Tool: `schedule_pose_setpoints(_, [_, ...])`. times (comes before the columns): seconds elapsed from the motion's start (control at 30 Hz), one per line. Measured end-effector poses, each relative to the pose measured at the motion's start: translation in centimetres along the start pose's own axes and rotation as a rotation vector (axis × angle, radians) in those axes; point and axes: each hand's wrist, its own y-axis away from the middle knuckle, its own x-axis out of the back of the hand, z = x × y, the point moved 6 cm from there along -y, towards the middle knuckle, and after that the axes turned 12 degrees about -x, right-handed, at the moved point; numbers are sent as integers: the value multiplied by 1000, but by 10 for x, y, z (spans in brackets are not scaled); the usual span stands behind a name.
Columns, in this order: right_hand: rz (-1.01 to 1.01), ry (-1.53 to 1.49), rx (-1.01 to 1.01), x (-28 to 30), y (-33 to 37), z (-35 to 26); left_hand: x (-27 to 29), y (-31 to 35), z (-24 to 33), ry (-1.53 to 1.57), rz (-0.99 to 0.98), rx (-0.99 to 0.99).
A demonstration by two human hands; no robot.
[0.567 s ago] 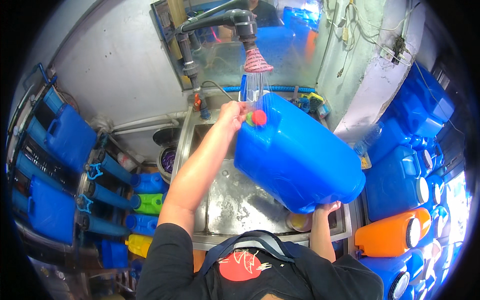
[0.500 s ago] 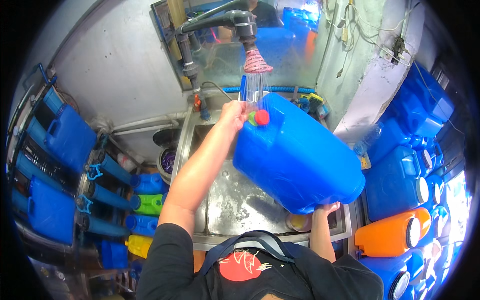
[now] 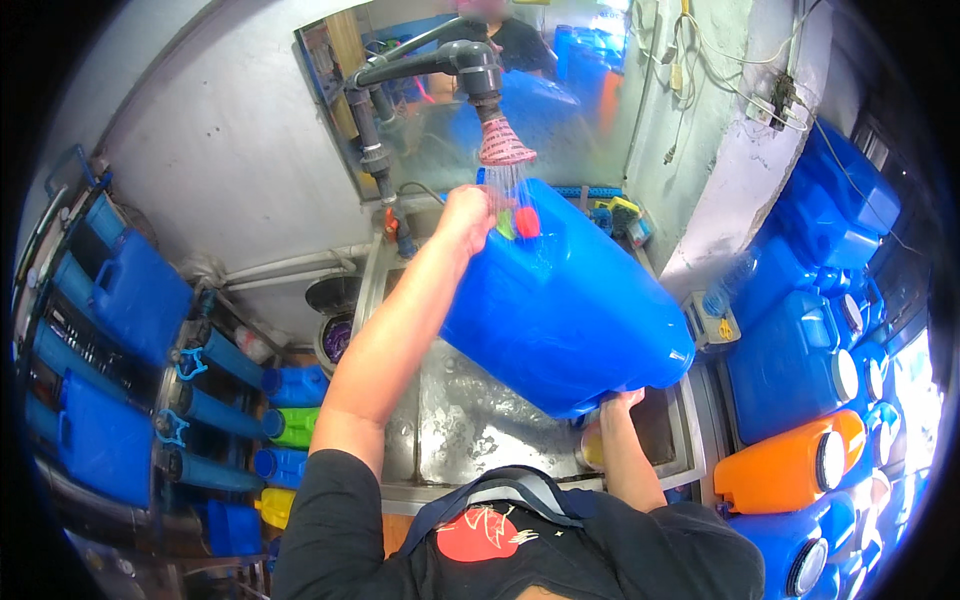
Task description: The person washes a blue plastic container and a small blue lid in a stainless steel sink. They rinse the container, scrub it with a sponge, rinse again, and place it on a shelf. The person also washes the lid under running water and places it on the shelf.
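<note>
A large blue plastic jug [image 3: 575, 300] is held tilted above a stainless steel sink [image 3: 470, 440], its far left end raised under running water. My left hand [image 3: 467, 220] is closed at that upper end, by the jug's handle. On the jug beside my fingers show a red cap [image 3: 526, 222] and a small green piece [image 3: 504, 224]. My right hand [image 3: 622, 400] supports the jug's lower end from beneath; most of its fingers are hidden under it. Water falls onto the jug from a spout wrapped in pink printed cloth [image 3: 507, 143].
Grey pipes [image 3: 420, 65] carry the spout over the sink. Several blue jugs [image 3: 785, 370] and an orange one [image 3: 775, 470] are stacked at the right. Blue filter tubes [image 3: 215, 400] and small coloured containers [image 3: 293, 427] stand at the left. A yellow-filled bowl [image 3: 593, 447] sits in the sink.
The jug's lower end has shifted left and slightly up, with my right hand moving along under it. My left hand stays at the upper end, and water keeps running.
</note>
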Motion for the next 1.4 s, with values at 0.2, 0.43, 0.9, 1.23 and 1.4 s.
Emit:
schedule_pose_setpoints(0.2, [-44, 79, -41, 0, 3, 5, -30, 32, 9, -1027, -233, -473])
schedule_pose_setpoints(0.43, [-31, 6, -113, 1, 3, 3, -44, 45, 3, -1221, -258, -790])
schedule_pose_setpoints(0.9, [-79, -3, -302, 1, 1, 25, -13, 11, 22, -448, -687, -231])
schedule_pose_setpoints(1.23, [-73, 294, -314, 0, 2, 28, -43, 46, 36, -1079, -506, -664])
schedule_pose_setpoints(1.4, [-118, 107, -335, 2, -6, 33, -17, 16, 28, -719, -688, -309])
